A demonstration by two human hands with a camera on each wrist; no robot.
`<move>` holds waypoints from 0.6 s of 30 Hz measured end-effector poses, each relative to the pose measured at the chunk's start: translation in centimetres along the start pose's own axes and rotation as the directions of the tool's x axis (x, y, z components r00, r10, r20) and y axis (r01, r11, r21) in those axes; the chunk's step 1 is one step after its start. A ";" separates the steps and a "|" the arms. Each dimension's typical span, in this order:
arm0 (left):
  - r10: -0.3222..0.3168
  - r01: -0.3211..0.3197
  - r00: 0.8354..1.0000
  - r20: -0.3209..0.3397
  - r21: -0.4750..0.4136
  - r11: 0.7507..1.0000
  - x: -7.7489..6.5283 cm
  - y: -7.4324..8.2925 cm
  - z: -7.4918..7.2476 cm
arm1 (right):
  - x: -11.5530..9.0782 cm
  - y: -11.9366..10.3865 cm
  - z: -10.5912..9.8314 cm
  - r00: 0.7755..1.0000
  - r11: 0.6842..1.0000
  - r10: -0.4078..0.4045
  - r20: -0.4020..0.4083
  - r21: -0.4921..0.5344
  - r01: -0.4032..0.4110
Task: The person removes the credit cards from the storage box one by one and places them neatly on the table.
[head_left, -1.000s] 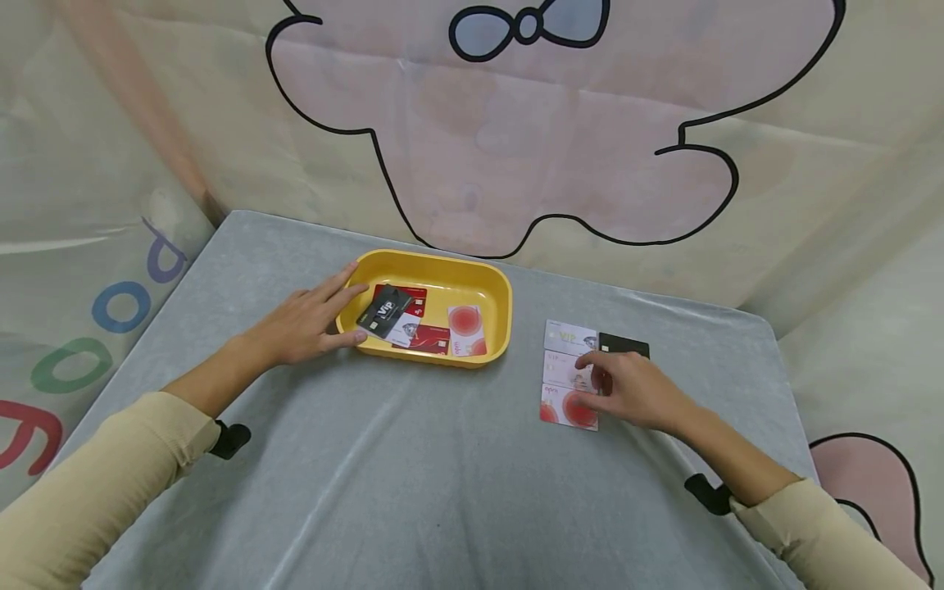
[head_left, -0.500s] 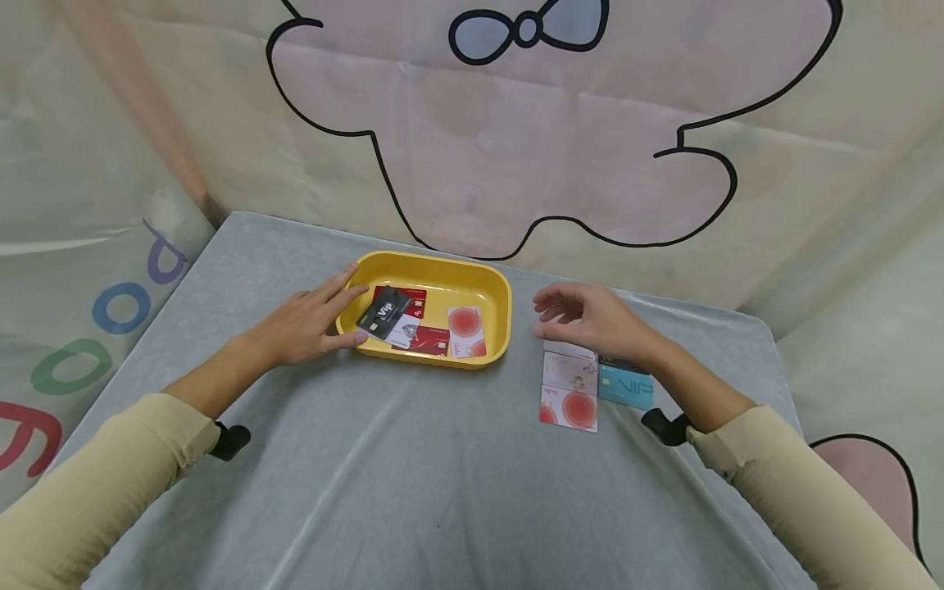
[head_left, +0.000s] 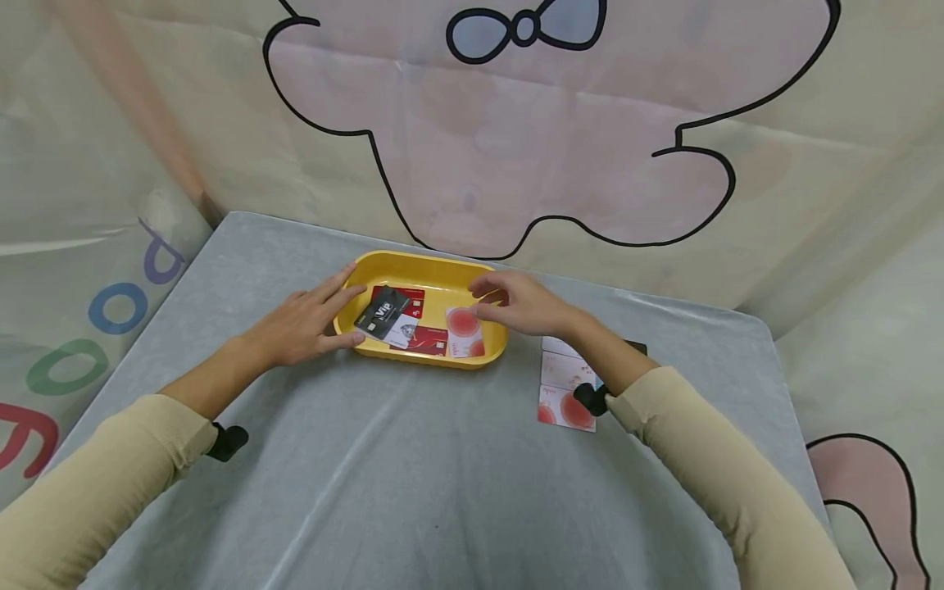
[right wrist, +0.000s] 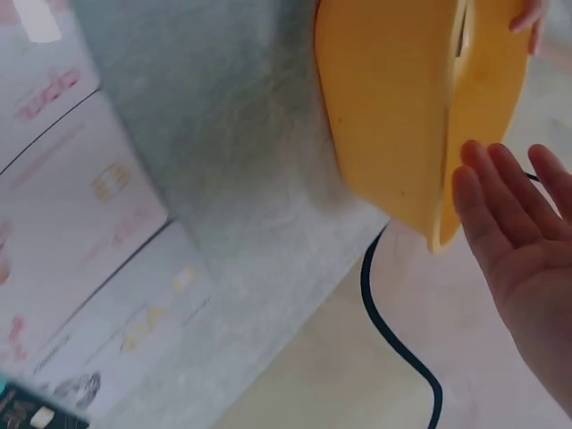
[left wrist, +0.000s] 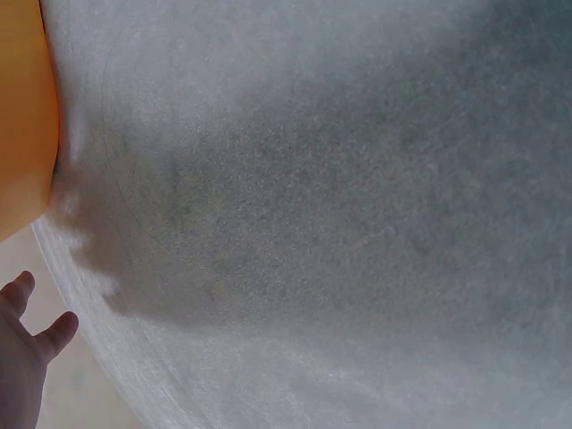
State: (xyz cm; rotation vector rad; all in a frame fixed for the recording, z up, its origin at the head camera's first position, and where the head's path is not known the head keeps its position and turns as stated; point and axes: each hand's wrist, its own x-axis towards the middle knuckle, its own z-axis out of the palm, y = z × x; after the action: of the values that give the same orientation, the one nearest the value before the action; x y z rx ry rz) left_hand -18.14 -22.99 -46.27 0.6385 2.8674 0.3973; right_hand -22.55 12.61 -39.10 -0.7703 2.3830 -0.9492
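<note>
My left hand (head_left: 306,324) rests at the left rim of a yellow plastic tray (head_left: 450,287), fingers spread. Over the tray's right side hovers my right hand (head_left: 524,303), its fingers loosely bent; in the right wrist view its palm faces up beside the tray wall (right wrist: 384,107) with nothing in it. Inside the tray lie a black VIP card (head_left: 383,314), a white card (head_left: 403,330) partly beneath it, two red cards (head_left: 429,342) and a white card with a red circle (head_left: 465,332).
Right of the tray, three pale cards lie in a column: a white one (head_left: 560,347), another white one (head_left: 566,371) and a red-circle card (head_left: 564,406). A black card (head_left: 637,347) shows past my right forearm. A printed curtain (head_left: 590,147) stands behind the grey-covered table (head_left: 413,492).
My right hand has moved from the card column up and left to above the tray's right side. The left hand and the cards have stayed put.
</note>
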 end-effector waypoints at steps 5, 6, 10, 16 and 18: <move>-0.001 0.001 1.000 -0.001 -0.001 1.000 0.0 0.0 0.0 | 1.9 -0.4 0.8 0.992 0.994 0.109 0.068 0.006 -0.110; 0.000 0.000 1.000 -0.002 -0.001 1.000 -0.1 0.1 0.0 | 2.3 -0.5 0.8 0.988 0.992 0.127 0.084 0.012 -0.128; 0.002 -0.002 1.000 -0.008 -0.002 1.000 -0.1 0.1 -0.1 | 3.4 -0.7 0.9 0.976 0.983 0.185 0.119 0.001 -0.186; 0.004 -0.004 1.000 -0.011 0.000 1.000 -0.1 0.0 -0.1 | 4.7 -0.6 1.2 0.960 0.972 0.229 0.159 0.013 -0.234; 0.005 -0.005 1.000 -0.008 0.002 1.000 -0.1 0.0 -0.1 | 5.0 -0.5 1.3 0.956 0.967 0.244 0.165 0.027 -0.252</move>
State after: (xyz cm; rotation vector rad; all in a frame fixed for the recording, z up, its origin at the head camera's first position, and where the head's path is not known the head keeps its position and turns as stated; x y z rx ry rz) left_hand -18.08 -23.02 -46.16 0.6453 2.8745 0.3991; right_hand -25.24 8.47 -40.59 -0.4941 2.2429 -0.8054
